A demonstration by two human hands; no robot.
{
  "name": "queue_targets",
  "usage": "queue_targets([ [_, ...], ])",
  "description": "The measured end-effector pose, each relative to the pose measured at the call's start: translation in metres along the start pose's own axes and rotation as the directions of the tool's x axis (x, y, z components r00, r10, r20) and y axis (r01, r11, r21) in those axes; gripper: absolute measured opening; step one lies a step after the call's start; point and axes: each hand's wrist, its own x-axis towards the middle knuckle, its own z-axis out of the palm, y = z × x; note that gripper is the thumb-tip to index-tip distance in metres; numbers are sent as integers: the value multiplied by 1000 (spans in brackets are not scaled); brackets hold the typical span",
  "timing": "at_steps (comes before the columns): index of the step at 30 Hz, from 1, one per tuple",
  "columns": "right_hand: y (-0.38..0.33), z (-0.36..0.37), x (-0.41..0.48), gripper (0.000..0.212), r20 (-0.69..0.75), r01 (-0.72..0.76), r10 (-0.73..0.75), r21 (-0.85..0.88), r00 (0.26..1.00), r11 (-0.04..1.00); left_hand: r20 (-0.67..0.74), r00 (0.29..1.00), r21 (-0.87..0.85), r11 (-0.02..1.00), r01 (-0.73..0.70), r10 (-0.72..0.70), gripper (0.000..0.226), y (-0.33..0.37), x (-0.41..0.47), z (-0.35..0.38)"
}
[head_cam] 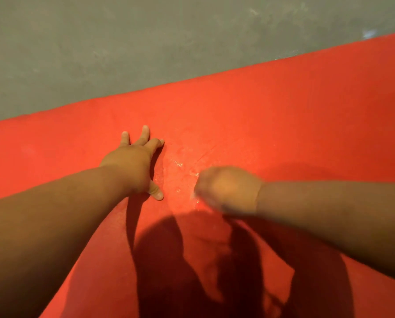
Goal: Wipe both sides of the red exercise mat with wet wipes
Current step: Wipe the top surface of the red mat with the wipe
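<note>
Wiping of the upper face of the red foam exercise mat (260,125), laid flat on the grey concrete floor (123,42); the step in hand is judged to be the first side, since nothing in view shows the mat turned over.

The left hand (132,166) is pressed flat on the mat left of centre, its fingers (145,131) spread apart and straight, so that the mat is held down; the right hand (226,189) is set just right of it and nearer, low over the mat; it is blurred by motion, its fingers appear curled under, and whether they are clamped on anything cannot be told; a pale sliver (195,195) at its left edge may be a wet wipe, but this is not confirmed.

A glistening wet patch (182,161) is seen on the mat between the two hands, touching neither edge; the far strip along the floor and the right-hand stretch look dry.

The next move is judged to call for strokes carried outward from the wet patch toward the dry areas, with the left hand kept as an anchor so that the mat is not dragged or wrinkled; the underside is not yet reached.
</note>
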Motion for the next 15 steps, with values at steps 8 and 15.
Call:
queue_targets([
  [8,43,-19,30,19,-309,-656,676,182,669,733,28,1000,6,1000,-13,12,130,-3,2,-2],
  [15,-4,3,26,15,-180,-309,325,113,928,944,15,999,25,999,-32,32,132,-3,4,-1],
])
